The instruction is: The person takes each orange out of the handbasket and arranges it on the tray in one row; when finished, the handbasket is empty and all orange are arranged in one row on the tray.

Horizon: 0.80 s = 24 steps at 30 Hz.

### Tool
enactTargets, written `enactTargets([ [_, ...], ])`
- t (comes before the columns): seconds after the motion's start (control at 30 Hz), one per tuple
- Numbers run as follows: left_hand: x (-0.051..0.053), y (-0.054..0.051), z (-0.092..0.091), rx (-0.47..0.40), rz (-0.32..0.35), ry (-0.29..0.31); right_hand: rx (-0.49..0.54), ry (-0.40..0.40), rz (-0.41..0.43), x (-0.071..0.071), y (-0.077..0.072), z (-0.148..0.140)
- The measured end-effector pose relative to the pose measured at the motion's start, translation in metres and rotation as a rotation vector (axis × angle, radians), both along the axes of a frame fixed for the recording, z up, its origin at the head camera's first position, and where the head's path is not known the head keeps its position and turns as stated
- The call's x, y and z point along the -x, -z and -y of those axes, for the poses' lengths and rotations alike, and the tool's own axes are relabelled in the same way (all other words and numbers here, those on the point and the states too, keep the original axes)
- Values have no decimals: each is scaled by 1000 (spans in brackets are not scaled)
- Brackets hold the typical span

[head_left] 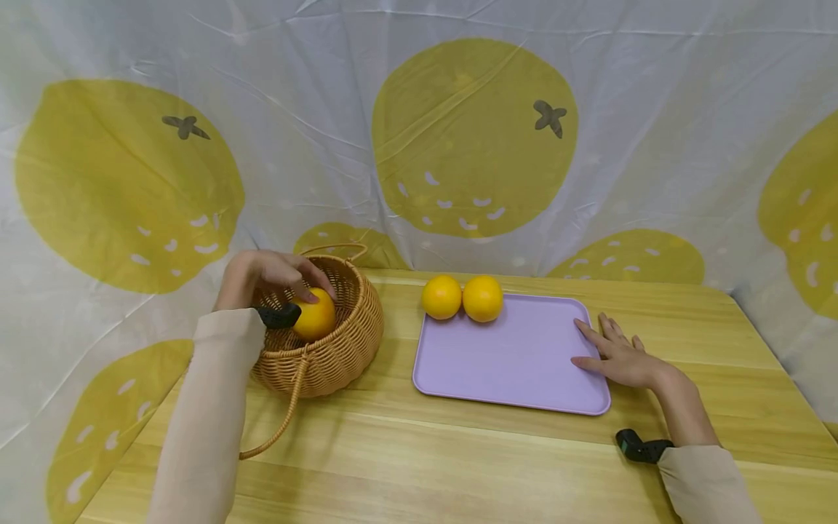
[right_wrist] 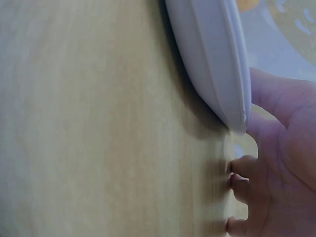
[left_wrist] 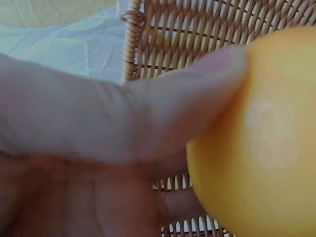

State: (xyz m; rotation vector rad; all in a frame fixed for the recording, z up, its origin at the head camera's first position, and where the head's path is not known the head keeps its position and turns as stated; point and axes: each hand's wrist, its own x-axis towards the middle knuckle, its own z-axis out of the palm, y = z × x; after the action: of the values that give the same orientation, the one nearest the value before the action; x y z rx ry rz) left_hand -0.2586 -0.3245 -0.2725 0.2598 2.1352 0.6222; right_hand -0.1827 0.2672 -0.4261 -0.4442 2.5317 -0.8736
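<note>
My left hand [head_left: 278, 273] reaches into a wicker basket [head_left: 343, 360] and grips an orange [head_left: 316, 320] between thumb and fingers. In the left wrist view the thumb [left_wrist: 182, 98] presses against the side of the orange [left_wrist: 261, 143], with the woven wall behind. My right hand [head_left: 625, 362] lies at the right edge of a purple tray [head_left: 511, 367], thumb and forefinger over the rim. Its other fingertips touch the table beside the tray, as the right wrist view also shows. Two more oranges, a left one [head_left: 441, 297] and a right one [head_left: 483, 298], sit at the tray's back left corner.
All of it stands on a wooden table [head_left: 406, 466]. One basket handle [head_left: 291, 407] hangs down toward the front; the other handle [head_left: 356, 251] leans to the back. A white cloth [head_left: 314, 109] printed with yellow fruit hangs behind the table and along its sides.
</note>
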Motion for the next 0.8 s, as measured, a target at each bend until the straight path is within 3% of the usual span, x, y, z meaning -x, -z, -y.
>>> enactTargets([
  [0.13, -4, -9, 3, -65, -25, 20, 0, 1, 3, 0, 0, 0],
  [0.27, -11, -20, 8, -189, -48, 7, -1, 0, 3, 0, 0, 0],
  [0.37, -17, -30, 14, -271, -100, 9, -1, -1, 1, 0, 0, 0],
  [0.53, -22, -44, 24, -400, -222, 60, 1, -1, 3, 0, -1, 0],
  [0.7, -20, -46, 23, -548, -319, 95, 0, -1, 5, -1, -1, 0],
  [0.8, -15, -42, 15, -661, -341, 66, -5, -2, 5, -1, -1, 0],
])
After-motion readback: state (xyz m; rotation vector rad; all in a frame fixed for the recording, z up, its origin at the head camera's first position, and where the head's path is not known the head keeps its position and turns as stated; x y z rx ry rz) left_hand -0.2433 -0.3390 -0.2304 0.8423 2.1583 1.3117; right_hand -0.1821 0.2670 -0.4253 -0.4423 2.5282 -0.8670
